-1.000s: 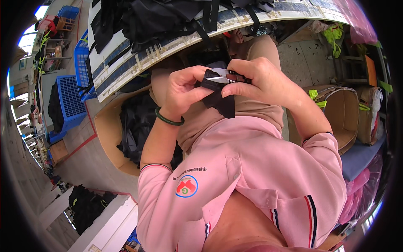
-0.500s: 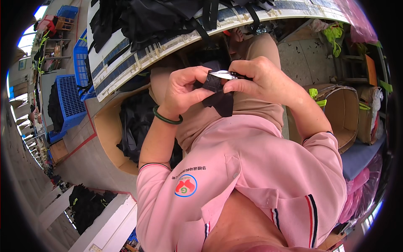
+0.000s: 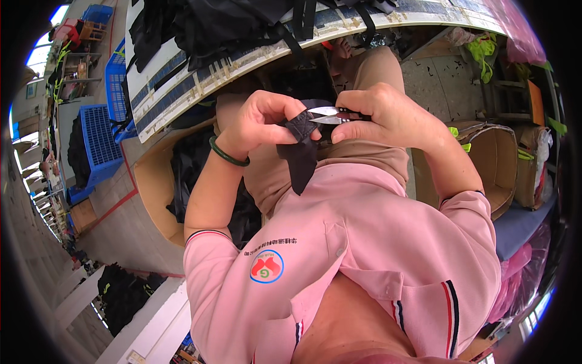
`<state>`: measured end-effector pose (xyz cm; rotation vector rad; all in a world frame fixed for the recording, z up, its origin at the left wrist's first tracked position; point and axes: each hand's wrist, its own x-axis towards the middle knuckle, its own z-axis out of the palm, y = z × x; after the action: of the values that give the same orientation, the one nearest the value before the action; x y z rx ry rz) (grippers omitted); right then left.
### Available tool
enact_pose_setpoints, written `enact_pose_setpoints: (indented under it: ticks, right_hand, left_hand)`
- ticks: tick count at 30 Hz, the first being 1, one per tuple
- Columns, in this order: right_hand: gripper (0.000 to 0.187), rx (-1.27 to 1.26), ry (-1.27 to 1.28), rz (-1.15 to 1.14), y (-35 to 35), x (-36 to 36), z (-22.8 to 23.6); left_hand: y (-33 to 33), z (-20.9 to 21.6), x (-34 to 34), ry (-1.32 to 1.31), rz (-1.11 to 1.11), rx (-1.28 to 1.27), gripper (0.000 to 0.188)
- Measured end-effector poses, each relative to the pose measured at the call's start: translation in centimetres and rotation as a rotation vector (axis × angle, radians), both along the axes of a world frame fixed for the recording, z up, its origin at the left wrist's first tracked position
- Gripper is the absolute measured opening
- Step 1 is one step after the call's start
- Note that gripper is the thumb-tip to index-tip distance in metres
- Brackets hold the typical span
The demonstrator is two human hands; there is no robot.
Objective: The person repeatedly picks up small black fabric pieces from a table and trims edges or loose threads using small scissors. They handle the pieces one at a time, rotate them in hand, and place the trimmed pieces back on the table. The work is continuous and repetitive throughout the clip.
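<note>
My left hand (image 3: 262,124) pinches a piece of black fabric (image 3: 301,162) between thumb and fingers above my lap; its stitched end sticks up and a loose part hangs down. In my right hand (image 3: 379,118) is a pair of small thread snips (image 3: 330,116). The two pointed silver blades stand apart, with their tips at the stitched edge of the fabric. Whether a thread lies between the blades is too small to tell.
Black fabric pieces and straps (image 3: 224,30) pile up on the worn table (image 3: 176,91) ahead. A cardboard box (image 3: 159,203) of black fabric stands at my left, near a blue plastic crate (image 3: 102,142). Another cardboard box (image 3: 494,161) stands at my right.
The snips' blades have spread from nearly closed to apart. My left hand has turned the fabric and shifted slightly left, so the loose part hangs farther left and lower.
</note>
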<state>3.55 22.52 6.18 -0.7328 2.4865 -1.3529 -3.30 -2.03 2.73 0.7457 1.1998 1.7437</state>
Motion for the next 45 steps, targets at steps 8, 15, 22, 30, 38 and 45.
enact_pose_setpoints:
  ticks: [8,15,22,30,38,45]
  right_hand:
    - [0.045,0.067,0.043,0.046,0.1,0.0,0.0]
    - [0.046,0.091,0.05,0.077,0.0,-0.2,-0.3]
    - [0.045,0.084,0.043,0.101,0.2,-0.3,-0.5]
    - [0.042,0.063,0.085,0.138,-0.1,-0.5,-0.8]
    - [0.037,0.079,0.148,0.166,0.0,-0.6,-1.4]
    - [0.036,0.073,0.04,0.236,-0.7,-0.8,-0.7]
  left_hand:
    - [-0.2,-0.3,-0.5,-0.066,-0.105,-0.038,0.017]
    - [-0.3,-0.3,-0.7,-0.074,-0.185,-0.095,0.015]
    - [-0.3,-0.7,-0.7,-0.083,-0.186,-0.048,0.015]
    - [-0.1,-0.2,-0.6,-0.156,-0.241,-0.136,0.014]
    - [0.2,-0.3,-0.4,-0.196,-0.29,-0.141,0.013]
    - [0.2,-1.2,-0.5,-0.167,-0.341,-0.201,0.012]
